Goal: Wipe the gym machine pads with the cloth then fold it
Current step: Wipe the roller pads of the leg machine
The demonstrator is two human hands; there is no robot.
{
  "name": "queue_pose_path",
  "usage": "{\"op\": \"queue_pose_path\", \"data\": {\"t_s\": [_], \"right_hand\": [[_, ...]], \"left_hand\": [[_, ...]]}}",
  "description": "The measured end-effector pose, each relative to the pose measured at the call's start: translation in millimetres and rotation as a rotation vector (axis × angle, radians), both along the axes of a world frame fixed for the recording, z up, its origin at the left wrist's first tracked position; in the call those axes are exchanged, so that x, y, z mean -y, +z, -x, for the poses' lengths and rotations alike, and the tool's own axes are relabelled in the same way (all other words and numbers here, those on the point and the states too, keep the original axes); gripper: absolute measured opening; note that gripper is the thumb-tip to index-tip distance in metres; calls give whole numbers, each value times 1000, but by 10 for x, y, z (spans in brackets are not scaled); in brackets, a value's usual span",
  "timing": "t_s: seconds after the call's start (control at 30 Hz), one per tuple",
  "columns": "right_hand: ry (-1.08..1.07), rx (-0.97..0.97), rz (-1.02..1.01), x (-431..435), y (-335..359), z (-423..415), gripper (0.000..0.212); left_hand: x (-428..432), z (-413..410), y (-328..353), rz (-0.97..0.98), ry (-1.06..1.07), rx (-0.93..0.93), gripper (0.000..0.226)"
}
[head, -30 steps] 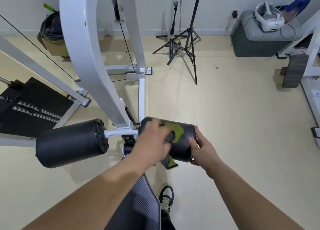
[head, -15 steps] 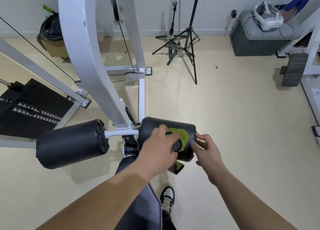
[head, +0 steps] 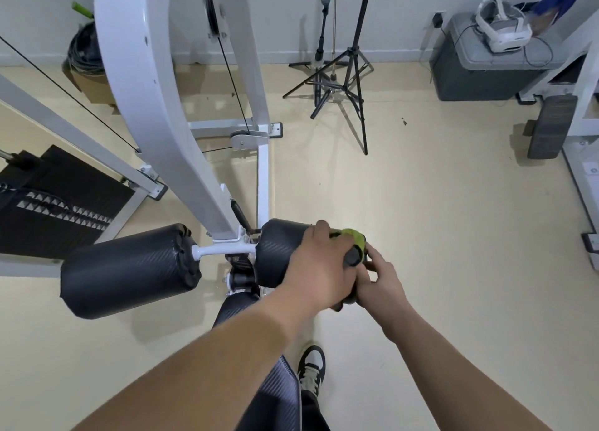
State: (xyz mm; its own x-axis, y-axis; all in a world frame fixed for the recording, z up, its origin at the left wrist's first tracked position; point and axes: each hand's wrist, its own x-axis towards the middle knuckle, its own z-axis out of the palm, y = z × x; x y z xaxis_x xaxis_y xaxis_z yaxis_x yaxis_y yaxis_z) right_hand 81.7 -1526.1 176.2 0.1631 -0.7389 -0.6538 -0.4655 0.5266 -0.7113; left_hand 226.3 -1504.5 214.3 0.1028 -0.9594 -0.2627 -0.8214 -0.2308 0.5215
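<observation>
Two black roller pads sit on a short white bar at the foot of the white machine frame (head: 155, 106). One pad (head: 129, 268) is out to our left with nothing on it. The other pad (head: 278, 252) is to the right of the frame, and both our hands are at its outer end. The green and black cloth (head: 356, 237) lies bunched on the top outer edge of that right-side pad. Our left hand (head: 319, 268) reaches across and is curled over the cloth, clamping it down against the pad. Our right hand (head: 381, 280) is at the pad's end face, touching the left hand, with its fingers bent. We cannot tell whether they pinch the cloth or only rest on the pad. Below our arms is the ribbed black seat (head: 275, 395), with one shoe (head: 311, 366) on the floor (head: 421, 220) beside it. Well apart, near the far wall, stand a tripod (head: 353, 74) and a grey box (head: 470, 74) with a white headset (head: 502, 32) on top.
</observation>
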Motion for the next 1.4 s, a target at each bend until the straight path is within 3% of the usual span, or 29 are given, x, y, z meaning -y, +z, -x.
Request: {"op": "queue_pose_path", "data": {"t_s": [0.1, 0.23, 0.37, 0.47, 0.57, 0.73, 0.87, 0.97, 1.03, 1.13, 1.3, 1.4], "right_hand": [[-1, -5, 49, -120, 10, 52, 46], [-37, 34, 70, -340, 3, 67, 41], [-143, -19, -15, -100, 91, 99, 32], [-146, -15, -127, 195, 162, 61, 55], [-31, 12, -153, 251, 213, -44, 36], [27, -3, -134, 182, 116, -21, 41], [18, 41, -134, 178, 100, 33, 42], [10, 51, -131, 106, 100, 64, 44], [0, 44, -118, 61, 120, 61, 45], [4, 31, -71, 37, 79, 68, 48], [-18, 52, -51, -64, 48, 85, 50], [-88, 53, -130, 11, 131, 108, 41]], "left_hand": [[-2, -441, -45, 26, 2, 64, 46], [34, -775, -125, -57, 328, 154, 40], [-228, -469, -99, 17, 299, 149, 38], [-527, -521, -147, 25, 271, 88, 38], [-619, -710, -165, 24, 205, 35, 40], [-96, -575, -163, 22, 423, 86, 36], [-83, 0, -131, 68, 150, 72, 39], [-112, -322, -144, 83, -71, -17, 50], [-10, -694, -188, 40, 16, 39, 52], [147, -945, -219, -54, 338, 144, 43], [-93, -196, -119, 79, 139, 54, 40], [-318, -193, -139, 34, 26, 11, 44]]}}
